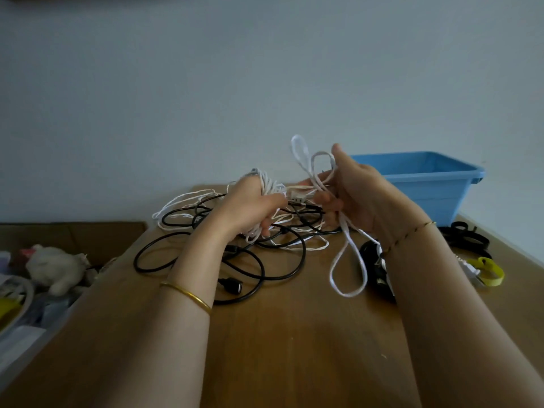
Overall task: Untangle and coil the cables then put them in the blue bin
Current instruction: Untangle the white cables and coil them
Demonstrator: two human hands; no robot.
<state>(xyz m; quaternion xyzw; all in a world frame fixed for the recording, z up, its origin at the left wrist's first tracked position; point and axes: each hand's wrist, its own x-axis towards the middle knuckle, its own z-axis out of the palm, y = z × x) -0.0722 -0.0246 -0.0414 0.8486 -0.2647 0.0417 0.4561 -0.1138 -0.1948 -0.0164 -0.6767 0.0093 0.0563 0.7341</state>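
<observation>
**Both hands gripping white cables left of the blue bin**

The blue bin (426,184) stands at the far right of the wooden tabletop (294,334), against the wall. From this angle only its inner walls near the rim show; its floor is hidden, so its contents cannot be told.

Just left of the bin, the right hand (353,189) is curled round a flat white cable (348,269). Two loops of the cable stand up beside the thumb, and one long loop hangs down to the tabletop. Further left of the bin, close to the right hand, the left hand (253,207) is closed round a bunch of thin white cord (270,184). More of that cord trails out over the tabletop.

A black cable (279,260) sprawls in wide loops under and in front of both hands, left of the bin, tangled with the white cord. A black bundle (374,260) lies in front of the bin, partly behind the right wrist. A yellow strap (485,270) lies in front of the bin's right end.

Well apart from the bin, at the left edge, a clear tub (17,334) holds blurred papers. A white plush toy (56,267) lies on the clutter there.
</observation>
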